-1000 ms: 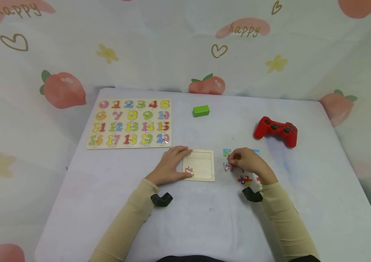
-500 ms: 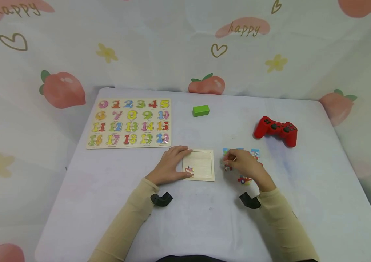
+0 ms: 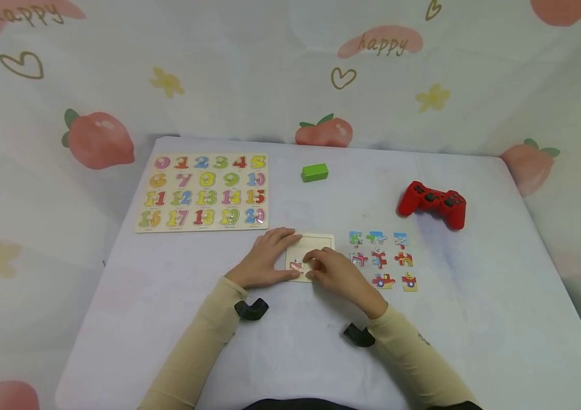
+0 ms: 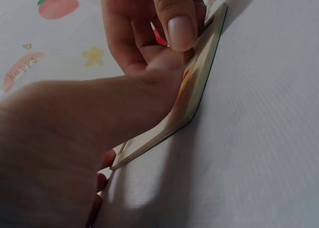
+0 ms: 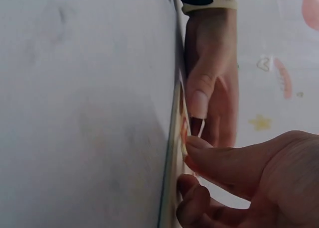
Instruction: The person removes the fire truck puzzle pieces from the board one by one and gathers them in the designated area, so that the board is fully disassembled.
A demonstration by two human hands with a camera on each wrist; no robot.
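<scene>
A small square wooden puzzle tray [image 3: 323, 241] lies on the table. My left hand [image 3: 265, 259] grips its left side, thumb along the near edge and fingers toward the far one. In the tray's near left corner sits a colourful jigsaw piece [image 3: 295, 266]. My right hand [image 3: 339, 276] is over the tray, thumb and index finger pinching at the right side of that piece. In the right wrist view the right thumb [image 5: 219, 161] meets the piece's light edge, close to the left thumb [image 5: 199, 101]. The right fingertips partly hide the piece.
Several loose jigsaw pieces [image 3: 379, 259] lie in rows right of the tray. A wooden number board [image 3: 203, 190] is at the back left, a green block [image 3: 314, 172] at the back middle. A red game controller [image 3: 431, 205] lies at the back right.
My right hand has moved left from the loose pieces to the tray, uncovering those pieces. My left hand stays at the tray's left side.
</scene>
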